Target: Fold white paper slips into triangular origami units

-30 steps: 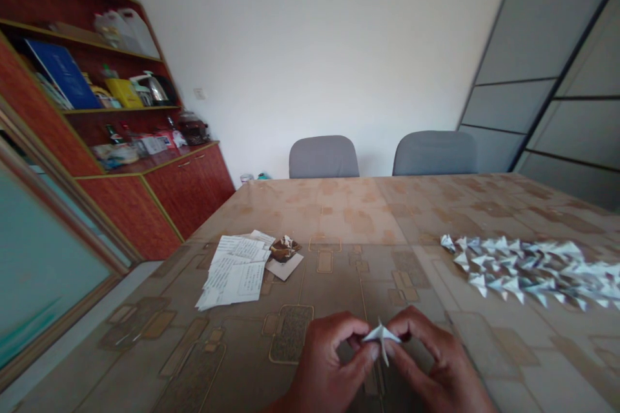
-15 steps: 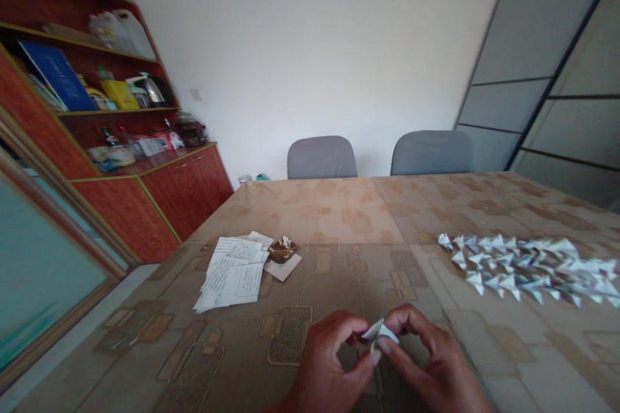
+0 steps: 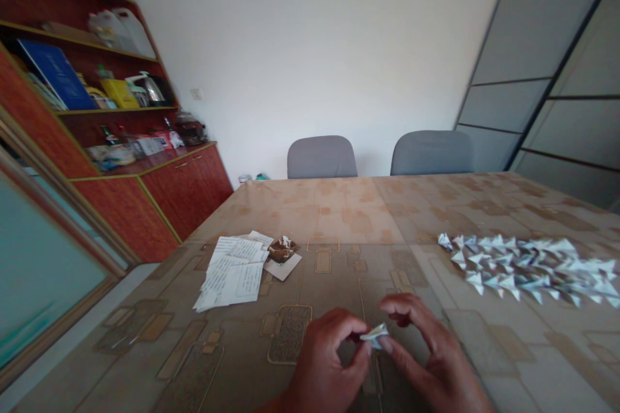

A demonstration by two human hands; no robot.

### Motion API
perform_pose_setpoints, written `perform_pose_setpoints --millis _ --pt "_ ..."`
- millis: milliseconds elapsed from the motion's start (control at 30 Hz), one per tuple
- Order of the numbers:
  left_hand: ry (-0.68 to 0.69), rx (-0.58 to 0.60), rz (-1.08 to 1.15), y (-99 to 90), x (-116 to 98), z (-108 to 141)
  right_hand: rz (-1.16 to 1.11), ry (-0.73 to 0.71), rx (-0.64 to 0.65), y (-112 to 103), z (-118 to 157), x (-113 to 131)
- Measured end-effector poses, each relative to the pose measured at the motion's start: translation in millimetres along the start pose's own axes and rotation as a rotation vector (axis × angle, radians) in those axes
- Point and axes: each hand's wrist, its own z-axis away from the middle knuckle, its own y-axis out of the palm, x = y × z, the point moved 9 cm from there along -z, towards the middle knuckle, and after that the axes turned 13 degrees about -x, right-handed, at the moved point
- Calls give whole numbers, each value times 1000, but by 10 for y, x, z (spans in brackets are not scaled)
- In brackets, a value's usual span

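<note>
Between the thumb and index finger of my left hand [image 3: 329,358] is a small folded piece of paper [image 3: 376,334], pale with some print, held above the near part of the table. My right hand [image 3: 431,355] is beside it on the right. Its thumb tip touches the paper's right end, while the index finger is lifted away, leaving a gap. To the left lies a fanned pile of printed paper slips [image 3: 237,271]. Rows of small folded paper pieces [image 3: 527,264] with pointed ends stand on the right.
A patterned cloth covers the table [image 3: 334,297]. Beside the slips lie a brown-printed card [image 3: 283,249] and a white card [image 3: 285,268]. Two grey chairs [image 3: 321,157] stand at the far edge. A reddish shelf cabinet [image 3: 194,190] is on the left.
My right index finger has lifted off the folded paper and moved up, opening away from the thumb. The paper has tilted and looks flatter; my left hand keeps its pinch.
</note>
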Motion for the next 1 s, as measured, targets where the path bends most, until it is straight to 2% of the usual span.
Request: perform_pose_setpoints --millis 167,333,500,700,867,1000 --pt "-43 -8 4 -24 53 -17 27 31 -47 -42 -36 -17" --pt "-52 -2 36 -18 60 -31 -41 112 99 103 8 -14" --pt "-78 2 45 5 99 -8 -88 118 131 162 85 -54" --pt "-101 1 35 17 136 -1 -31 106 49 92 82 -135" --pt "-149 20 29 26 189 5 -5 48 7 39 23 -79" --pt "-185 69 19 74 239 23 -68 174 103 136 33 -118"
